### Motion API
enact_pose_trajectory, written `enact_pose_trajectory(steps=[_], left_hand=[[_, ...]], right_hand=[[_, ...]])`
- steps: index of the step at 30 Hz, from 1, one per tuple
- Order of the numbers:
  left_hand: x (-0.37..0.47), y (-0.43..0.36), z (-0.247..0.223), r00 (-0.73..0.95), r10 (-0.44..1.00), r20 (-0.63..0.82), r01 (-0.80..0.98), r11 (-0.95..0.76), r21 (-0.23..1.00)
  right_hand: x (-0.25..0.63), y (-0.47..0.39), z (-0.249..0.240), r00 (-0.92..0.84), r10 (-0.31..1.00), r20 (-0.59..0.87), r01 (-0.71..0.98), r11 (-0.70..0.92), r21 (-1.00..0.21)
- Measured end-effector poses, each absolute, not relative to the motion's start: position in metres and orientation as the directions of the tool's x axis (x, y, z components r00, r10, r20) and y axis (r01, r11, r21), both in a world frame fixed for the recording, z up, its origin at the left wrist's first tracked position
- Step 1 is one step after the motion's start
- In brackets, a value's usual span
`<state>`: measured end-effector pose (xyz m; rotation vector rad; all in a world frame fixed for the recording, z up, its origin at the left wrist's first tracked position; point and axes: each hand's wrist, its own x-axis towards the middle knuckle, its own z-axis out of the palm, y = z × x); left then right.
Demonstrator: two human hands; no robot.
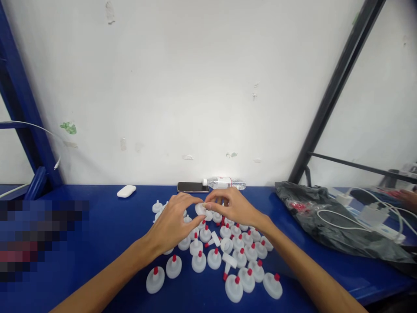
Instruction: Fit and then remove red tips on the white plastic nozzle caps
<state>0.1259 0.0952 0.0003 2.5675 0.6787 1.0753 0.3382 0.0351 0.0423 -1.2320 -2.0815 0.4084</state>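
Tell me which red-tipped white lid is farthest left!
The white lid at the group's front left: every other red-tipped one in view sits farther right.

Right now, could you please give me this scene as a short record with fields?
Left hand: left hand, thumb and finger around a white cap
Right hand: right hand, fingertips at that cap's top; pinch unclear
In front: many red-tipped caps
Far left of group: plain caps
By the wall: phone, bottle on its side
Right side: dark bag
Surface: blue table
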Motion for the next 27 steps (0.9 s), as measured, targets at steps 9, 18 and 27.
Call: enact_pose_trajectory(steps=[9, 18, 27], left_hand=[[0.126, 0.092, -0.003, 0.587, 0.436, 0.683, 0.303, -0.900, 0.314], [0.132, 0.080, 0.024, 0.662, 0.650, 0.374, 0.171, -0.617, 0.768], [0.127, 0.089, 0.028, 0.748, 0.648, 0.141, -0.010, -0.201, 0.980]], right_hand=[[0.334, 0.037, 0.031, -0.405, 0.837, 0.369, 0.769, 0.530, -0.358], [0.344, 0.043, 0.038, -0.521, 0.755, 0.397, 0.625, 0.655, -0.425], [0.336, 0.040, 0.037, -0.514, 0.728, 0.454, 0.619, 0.681, -0.392]])
